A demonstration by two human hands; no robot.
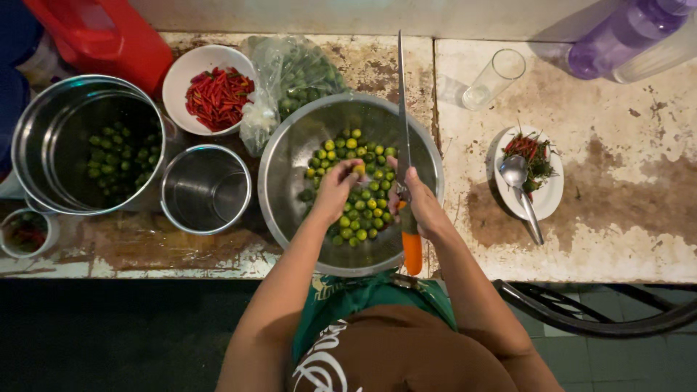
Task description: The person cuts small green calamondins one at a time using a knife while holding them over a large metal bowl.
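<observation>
i'm in a kitchen, a plain working one, perhaps at home or behind a small food stall; i can't tell which from here. my worn, stained white stone counter (617, 239) is crowded with food prep: a wide steel bowl of small green limes (350, 185), a white bowl of red chillies (210, 88), a clear plastic bag of more limes (294, 76), steel pots (87, 141), and a white plate with a metal spoon (528, 174). green floor tiles (624, 356) show below.

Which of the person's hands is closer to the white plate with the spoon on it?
The right. The right hand, gripping an orange-handled knife, is at the big steel bowl's right edge, nearest the white plate. The left hand is farther left, over the small green limes.
</observation>
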